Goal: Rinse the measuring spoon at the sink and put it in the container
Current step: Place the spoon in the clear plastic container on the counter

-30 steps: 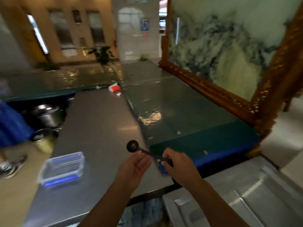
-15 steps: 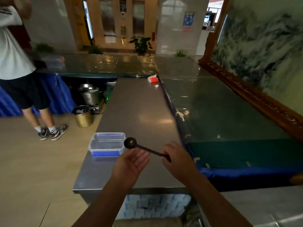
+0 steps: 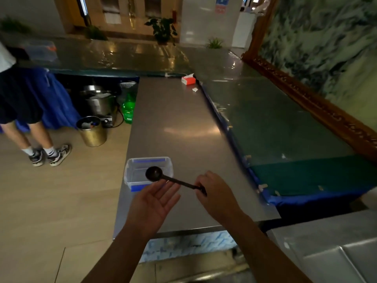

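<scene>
A dark measuring spoon [image 3: 163,177] with a round bowl and thin handle hangs over the steel counter. My right hand [image 3: 214,193] pinches the handle's end, and the bowl hovers over the near part of a clear plastic container [image 3: 130,172] with blue trim. That container sits by the counter's left edge. My left hand [image 3: 155,203] is held palm up, fingers spread, just under the spoon's neck, and it holds nothing. Part of the steel sink unit [image 3: 330,252] shows at the bottom right.
The steel counter [image 3: 173,123] runs away from me, with a small red and white box [image 3: 188,79] at its far end. A plastic-covered green table [image 3: 275,123] lies to the right. On the floor to the left are a brass bucket [image 3: 92,131], pots and a standing person [image 3: 30,111].
The view has swung left from the sink toward the counter. The spoon in my right hand has come over the clear container, and my left hand has stayed open under it.
</scene>
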